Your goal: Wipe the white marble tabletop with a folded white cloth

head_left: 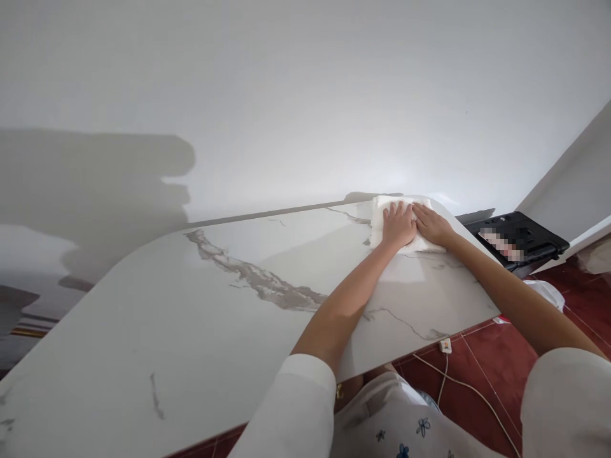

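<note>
Well, hands [400, 225] [433, 226] on cloth [421, 242], blurred label [501, 245] perhaps.

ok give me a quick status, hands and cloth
Left hand, right hand flat on white cloth. Cloth lying on marbled tabletop. Black case beyond tabletop's right end.

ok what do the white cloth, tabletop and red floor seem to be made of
White cloth: soft, matte fabric, perhaps cotton, by its fuzzy edge. Tabletop: smooth, faintly shiny, marble-veined; real stone or imitation is unclear. Red floor: probably dull ceramic tile, given the pale straight joints.
</note>
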Tool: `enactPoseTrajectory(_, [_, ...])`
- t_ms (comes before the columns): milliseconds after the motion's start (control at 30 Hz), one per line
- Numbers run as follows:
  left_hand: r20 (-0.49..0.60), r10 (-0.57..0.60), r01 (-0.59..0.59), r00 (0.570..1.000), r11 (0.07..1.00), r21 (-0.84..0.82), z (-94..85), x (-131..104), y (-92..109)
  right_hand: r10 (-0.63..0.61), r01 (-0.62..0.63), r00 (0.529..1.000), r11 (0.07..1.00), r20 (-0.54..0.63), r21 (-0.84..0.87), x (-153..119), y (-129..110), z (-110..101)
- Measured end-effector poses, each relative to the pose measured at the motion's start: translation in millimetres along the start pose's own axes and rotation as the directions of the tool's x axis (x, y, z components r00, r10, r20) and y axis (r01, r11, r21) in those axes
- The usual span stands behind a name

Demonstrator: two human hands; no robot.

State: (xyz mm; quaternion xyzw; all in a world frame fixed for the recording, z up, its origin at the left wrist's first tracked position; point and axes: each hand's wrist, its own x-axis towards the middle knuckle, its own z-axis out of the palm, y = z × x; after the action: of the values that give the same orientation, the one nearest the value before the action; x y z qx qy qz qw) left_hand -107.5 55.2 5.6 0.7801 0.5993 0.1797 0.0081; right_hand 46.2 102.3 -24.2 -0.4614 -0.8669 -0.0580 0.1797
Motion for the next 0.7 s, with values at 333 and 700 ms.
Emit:
enactPoseTrajectory(333, [0.014, 0.017, -0.017, 1.000, 0.999, -0.029, -6.2, -45, 20, 0.026, -0.026, 1.000, 0.999, 0.017, -0.031, -47, -29, -19])
enactPoseTrajectory(700, [0.016, 0.042, -0.041, 0.999, 0.999, -0.018, -17.5, -97, 39, -0.011, 0.010, 1.000, 0.999, -0.017, -0.049, -97, -55, -33])
